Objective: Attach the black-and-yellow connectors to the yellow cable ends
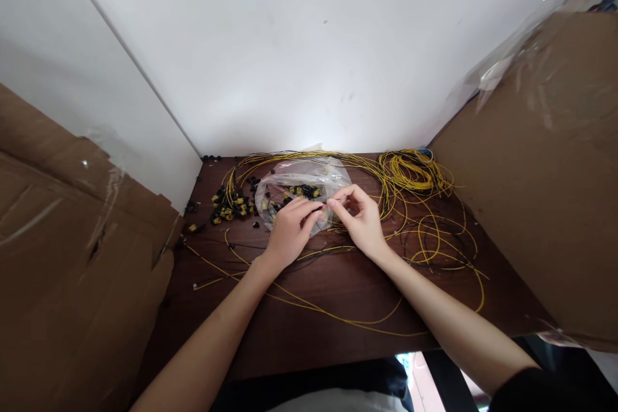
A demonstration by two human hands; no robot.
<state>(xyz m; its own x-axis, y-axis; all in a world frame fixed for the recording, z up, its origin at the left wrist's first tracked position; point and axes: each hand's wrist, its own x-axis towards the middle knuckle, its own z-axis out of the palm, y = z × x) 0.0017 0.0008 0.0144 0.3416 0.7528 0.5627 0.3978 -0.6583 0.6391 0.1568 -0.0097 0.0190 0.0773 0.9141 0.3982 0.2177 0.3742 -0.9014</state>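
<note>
My left hand (288, 230) and my right hand (360, 217) meet over the middle of the table, fingertips almost touching. Between the left thumb and fingers is a small dark piece with a pink spot (323, 207), too small to name. The right thumb and forefinger are pinched together at its right end; what they grip is hidden. Just behind the hands lies a clear plastic bag (284, 178) with black and yellow connectors (303, 191) in it. Yellow and black wires (328, 250) run across the table under the hands.
A pile of black-and-yellow connectors (234, 206) lies left of the bag. Coiled yellow wire (412, 170) sits at the back right, with loose loops in front. Cardboard (72, 257) stands at the left and a cardboard panel (545, 174) at the right; a white wall (309, 58) closes the back.
</note>
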